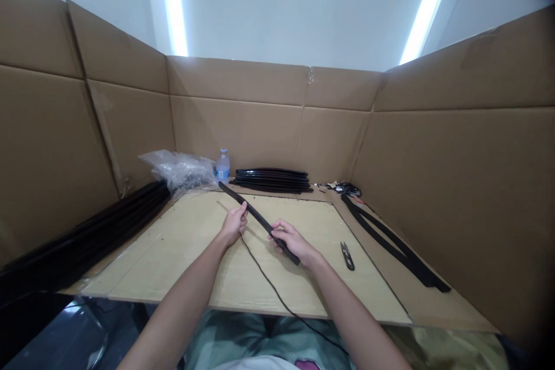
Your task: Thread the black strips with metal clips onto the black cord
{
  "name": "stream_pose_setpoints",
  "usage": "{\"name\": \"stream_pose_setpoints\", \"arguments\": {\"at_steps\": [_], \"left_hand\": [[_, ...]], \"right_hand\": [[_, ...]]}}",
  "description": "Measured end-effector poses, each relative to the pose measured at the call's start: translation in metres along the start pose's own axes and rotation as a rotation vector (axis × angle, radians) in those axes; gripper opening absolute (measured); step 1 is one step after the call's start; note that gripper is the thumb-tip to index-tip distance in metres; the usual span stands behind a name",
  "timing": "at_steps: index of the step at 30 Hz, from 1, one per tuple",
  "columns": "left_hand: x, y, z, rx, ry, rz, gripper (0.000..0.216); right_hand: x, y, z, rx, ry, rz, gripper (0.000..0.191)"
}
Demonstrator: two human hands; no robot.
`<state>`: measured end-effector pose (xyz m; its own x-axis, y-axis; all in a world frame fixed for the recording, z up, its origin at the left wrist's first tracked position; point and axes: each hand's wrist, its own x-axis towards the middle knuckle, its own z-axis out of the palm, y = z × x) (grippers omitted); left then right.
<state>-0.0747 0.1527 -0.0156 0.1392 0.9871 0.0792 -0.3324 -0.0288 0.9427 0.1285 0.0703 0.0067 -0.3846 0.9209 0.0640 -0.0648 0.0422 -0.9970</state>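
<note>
A black foam-like strip (260, 220) slants across the middle of the board, held above it in both hands. My left hand (235, 224) pinches the strip near its upper part, and a thin dark cord (269, 282) runs from beneath this hand down over the table edge to my lap. My right hand (289, 239) is closed around the lower part, with the fingertips partly hidden behind the strip. To the right of my right hand, a pair of black thread snips (347, 256) lies on the board.
Cardboard walls (243, 127) enclose the table (182, 260). At the back are a crumpled plastic bag (184, 170), a water bottle (222, 167) and a stack of black strips (272, 180). Long black strips (87, 231) line the left; two more (390, 243) lie right, near tangled wires (347, 188).
</note>
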Motion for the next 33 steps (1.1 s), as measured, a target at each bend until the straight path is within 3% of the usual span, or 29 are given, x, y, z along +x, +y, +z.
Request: {"name": "stream_pose_setpoints", "arguments": {"at_steps": [4, 11, 19, 26, 33], "left_hand": [[0.0003, 0.0001, -0.0011, -0.033, -0.009, -0.001, 0.05], [-0.0033, 0.003, 0.0012, -0.026, -0.039, -0.02, 0.05], [-0.0072, 0.0037, 0.005, 0.04, -0.144, -0.016, 0.049], [-0.0043, -0.0008, 0.0056, 0.078, -0.149, -0.02, 0.049], [-0.005, -0.0016, 0.0047, 0.109, -0.111, -0.015, 0.049]], "right_hand": [[-0.0004, 0.0014, -0.0011, -0.053, -0.01, -0.045, 0.031], [-0.0002, 0.0005, 0.0002, -0.032, 0.027, 0.026, 0.066], [-0.001, 0.0009, -0.0009, -0.255, -0.019, 0.076, 0.037], [0.0025, 0.0017, -0.0023, -0.285, 0.055, 0.053, 0.047], [0.0052, 0.0052, -0.0027, -0.318, 0.061, 0.025, 0.043]]}}
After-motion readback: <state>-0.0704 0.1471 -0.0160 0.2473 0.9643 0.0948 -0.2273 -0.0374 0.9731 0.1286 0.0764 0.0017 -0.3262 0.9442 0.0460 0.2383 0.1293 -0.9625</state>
